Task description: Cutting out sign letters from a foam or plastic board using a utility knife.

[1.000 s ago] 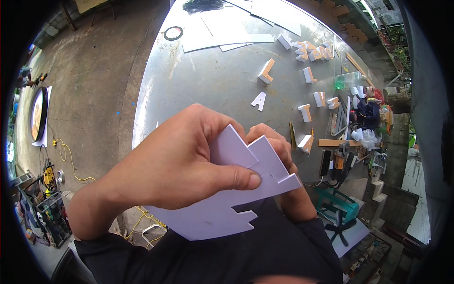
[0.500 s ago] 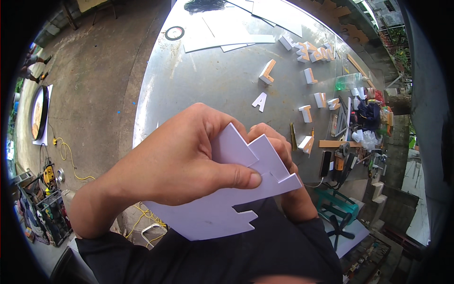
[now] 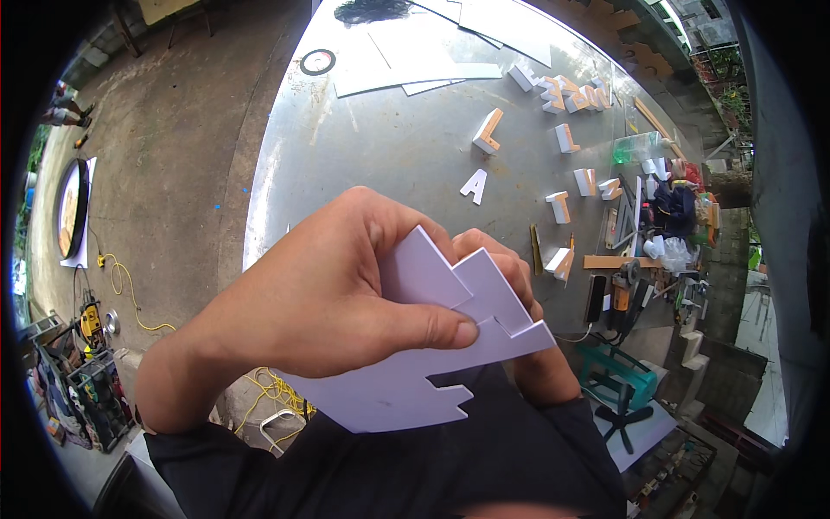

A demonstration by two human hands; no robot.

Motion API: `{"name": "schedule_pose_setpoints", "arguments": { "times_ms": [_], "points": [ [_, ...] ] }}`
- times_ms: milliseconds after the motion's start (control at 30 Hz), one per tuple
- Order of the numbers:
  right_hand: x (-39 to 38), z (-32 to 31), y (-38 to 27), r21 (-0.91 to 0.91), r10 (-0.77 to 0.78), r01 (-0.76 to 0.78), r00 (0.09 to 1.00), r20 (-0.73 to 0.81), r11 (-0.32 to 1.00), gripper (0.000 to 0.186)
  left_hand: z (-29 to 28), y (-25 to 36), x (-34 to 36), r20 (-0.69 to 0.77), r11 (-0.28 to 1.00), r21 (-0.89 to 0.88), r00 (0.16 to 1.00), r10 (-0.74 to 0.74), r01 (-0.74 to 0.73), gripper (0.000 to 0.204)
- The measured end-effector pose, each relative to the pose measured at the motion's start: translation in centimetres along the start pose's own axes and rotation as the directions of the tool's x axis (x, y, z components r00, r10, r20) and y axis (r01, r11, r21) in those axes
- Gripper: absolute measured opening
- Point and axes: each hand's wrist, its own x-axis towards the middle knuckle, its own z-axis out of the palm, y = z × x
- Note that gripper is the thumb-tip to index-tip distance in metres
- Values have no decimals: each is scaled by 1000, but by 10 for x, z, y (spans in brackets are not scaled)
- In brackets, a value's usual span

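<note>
My left hand (image 3: 320, 294) grips a thin white board (image 3: 380, 398) with angular cut-outs along its edge, its thumb lying flat over the face. Behind the upper right part of the board, my right hand (image 3: 510, 268) has bent fingers wrapped on it; the rest of that hand is largely hidden. A cut line or crack shows in the board beside my left thumb. Beyond my hands, on the metal table (image 3: 389, 138), lie a flat white letter A (image 3: 473, 186), an upright wood-and-white L block (image 3: 486, 131) and several similar letter blocks (image 3: 572, 95).
White sheets (image 3: 415, 80) and a round roll (image 3: 317, 61) lie at the back. Clutter with tools (image 3: 621, 290) crowds the table's right side. A green stool (image 3: 640, 385) stands below. At left are a round framed panel (image 3: 73, 208), yellow cable (image 3: 125, 294) and another person's legs (image 3: 69, 112).
My hands and the board have shifted very slightly, the board's lower edge a little upward and right. At the far left the other person's legs show more than a second ago.
</note>
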Motion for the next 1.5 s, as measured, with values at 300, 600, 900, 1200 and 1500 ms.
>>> {"name": "schedule_pose_setpoints", "arguments": {
  "times_ms": [300, 600, 900, 1200, 1500],
  "points": [
    [5, -1, 4, 53, -55, 54, 998, 5, 997, 48, -1, -3, 4, 41, 1000, -15, 999, -11, 11, 26],
    [10, -8, -1, -31, -92, 91, 996, -19, 995, 44, 0, -1, 7, 53, 1000, -9, 999, 5, -4, 25],
    [10, -17, -13, -188, -45, 43, 999, -4, 981, 55, -1, -4, 5, 20, 999, -12, 999, 49, -49, 24],
    [8, 0, 15, 52, -103, 106, 993, -62, 993, 52, -7, -8, 4, 78, 994, -100, 995, 61, -53, 27],
    [-13, -15, 5, 221, 392, -337, 872, -294, 915, 44, -48, -11, 8, -289, 931, -210, 928, 234, -300, 31]
  ]
}}
